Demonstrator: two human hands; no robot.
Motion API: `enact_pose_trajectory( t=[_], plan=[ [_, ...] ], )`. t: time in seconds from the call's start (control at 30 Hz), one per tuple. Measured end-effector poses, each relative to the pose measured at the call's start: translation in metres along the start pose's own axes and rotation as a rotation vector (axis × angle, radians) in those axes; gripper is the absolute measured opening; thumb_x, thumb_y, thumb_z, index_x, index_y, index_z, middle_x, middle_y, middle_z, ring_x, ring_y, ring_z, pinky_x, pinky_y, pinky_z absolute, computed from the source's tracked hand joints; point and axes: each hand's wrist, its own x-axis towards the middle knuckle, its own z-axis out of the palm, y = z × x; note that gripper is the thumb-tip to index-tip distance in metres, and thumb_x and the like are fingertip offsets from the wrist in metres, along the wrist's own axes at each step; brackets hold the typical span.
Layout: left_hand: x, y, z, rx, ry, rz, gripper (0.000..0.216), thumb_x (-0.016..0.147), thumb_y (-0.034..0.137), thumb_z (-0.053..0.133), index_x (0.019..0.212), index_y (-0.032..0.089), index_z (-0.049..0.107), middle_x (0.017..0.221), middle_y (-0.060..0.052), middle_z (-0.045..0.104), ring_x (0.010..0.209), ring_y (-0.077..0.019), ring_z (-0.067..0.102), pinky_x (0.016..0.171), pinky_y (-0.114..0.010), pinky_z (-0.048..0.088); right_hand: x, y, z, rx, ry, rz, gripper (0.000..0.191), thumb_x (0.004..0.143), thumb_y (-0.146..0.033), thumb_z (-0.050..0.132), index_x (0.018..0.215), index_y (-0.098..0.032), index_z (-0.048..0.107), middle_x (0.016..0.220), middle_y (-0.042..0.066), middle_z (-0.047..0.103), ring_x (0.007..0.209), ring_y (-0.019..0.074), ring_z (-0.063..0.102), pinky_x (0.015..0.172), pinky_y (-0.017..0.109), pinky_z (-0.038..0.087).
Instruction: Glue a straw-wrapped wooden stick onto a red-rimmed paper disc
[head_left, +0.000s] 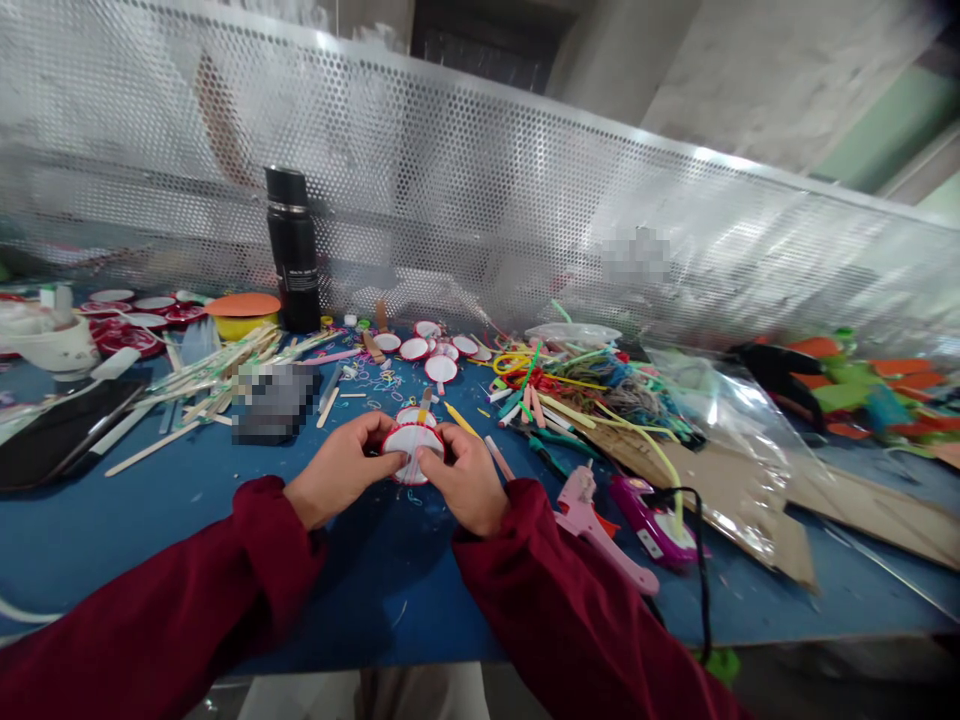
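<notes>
Between my two hands, low over the middle of the blue table (pixel 375 590), is a white disc with a red rim (pixel 412 442). My left hand (pixel 341 470) grips its left side, thumb on the face. My right hand (pixel 472 478) grips the right side the same way, the two thumbs close together. Just behind its upper edge shows part of another white disc with a small brown and yellow stick (pixel 424 405); whether they touch I cannot tell. Several more red-rimmed white discs (pixel 441 369) lie farther back. A yellow pencil-like piece (pixel 463 420) lies by my right hand.
Right of me lie a pink glue gun (pixel 581 510), a purple device with a cord (pixel 656 522), cardboard (pixel 720 480) and tangled yarn (pixel 600 375). To the left are wooden sticks (pixel 217 375), a phone (pixel 67 425) and a black bottle (pixel 294 250). A perforated metal panel (pixel 465 190) stands behind.
</notes>
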Motion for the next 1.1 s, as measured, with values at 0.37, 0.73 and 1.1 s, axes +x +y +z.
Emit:
enact_pose_trajectory(
  t=[0.37,0.73,1.1],
  plan=[
    [0.002,-0.004,-0.002,-0.002,0.003,0.046,0.023,0.069,0.027,0.073,0.085,0.018,0.059,0.075,0.003,0.062,0.067,-0.0137,0.058,0.064,-0.026,0.047,0.0,0.009,0.003,0.008,-0.002,-0.004,0.017,0.078,-0.031,0.059,0.087,-0.019,0.068,0.079,0.002,0.068,0.069,0.0159,0.058,0.065,0.028,0.049],
    [0.0,-0.003,-0.003,-0.056,-0.005,0.028,0.024,0.068,0.025,0.074,0.084,0.018,0.056,0.072,0.005,0.061,0.064,-0.0122,0.056,0.061,-0.024,0.044,0.0,0.007,0.002,0.092,-0.033,-0.009,0.018,0.077,-0.032,0.061,0.084,-0.018,0.068,0.082,0.002,0.07,0.073,0.0166,0.06,0.072,0.029,0.052],
    [0.003,-0.01,-0.001,-0.011,-0.015,0.024,0.026,0.07,0.03,0.071,0.088,0.016,0.058,0.079,0.001,0.062,0.072,-0.0145,0.056,0.067,-0.027,0.046,0.0,0.006,0.003,-0.023,0.024,-0.025,0.014,0.077,-0.026,0.06,0.086,-0.019,0.07,0.076,0.0,0.069,0.069,0.0148,0.057,0.065,0.024,0.048]
  ],
)
